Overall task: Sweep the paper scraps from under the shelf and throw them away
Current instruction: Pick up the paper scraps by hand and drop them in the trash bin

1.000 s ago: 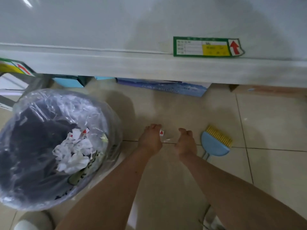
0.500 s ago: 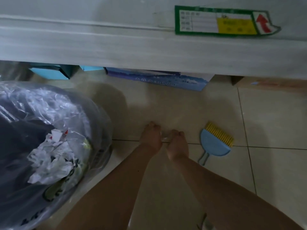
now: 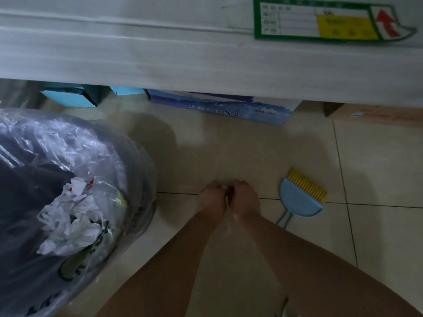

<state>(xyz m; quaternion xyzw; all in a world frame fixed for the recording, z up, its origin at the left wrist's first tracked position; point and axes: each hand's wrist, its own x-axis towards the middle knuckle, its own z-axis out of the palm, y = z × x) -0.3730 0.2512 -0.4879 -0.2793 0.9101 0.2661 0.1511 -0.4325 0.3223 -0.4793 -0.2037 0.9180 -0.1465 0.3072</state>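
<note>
Scraps of paper [image 3: 228,192] sit pinched between the two hands, low over the tiled floor [image 3: 377,161] in front of the shelf [image 3: 183,62]; only a small white and red sliver shows between the fingers, so the amount held cannot be told. Left hand [image 3: 211,199] and right hand [image 3: 243,199] are both curled and pressed together knuckle to knuckle, gripping the scraps between them. Step in hand, as judged: gather the last loose pieces by hand and carry them to the bin [image 3: 68,202] standing just to the left. To do this well, keep the fingers closed until the hands are above the bin opening, then release over the crumpled white paper [image 3: 71,223] already inside, since thin scraps drift easily. The bin is dark and round, lined with a clear, wrinkled, glossy plastic bag. A small brush [image 3: 302,197] with a smooth blue plastic body and stiff yellow bristles lies flat on the floor just right of the hands, untouched. The tiles are pale, glazed and reflective with thin dark joints. Cardboard boxes [image 3: 219,106] rest under the shelf edge.
</note>
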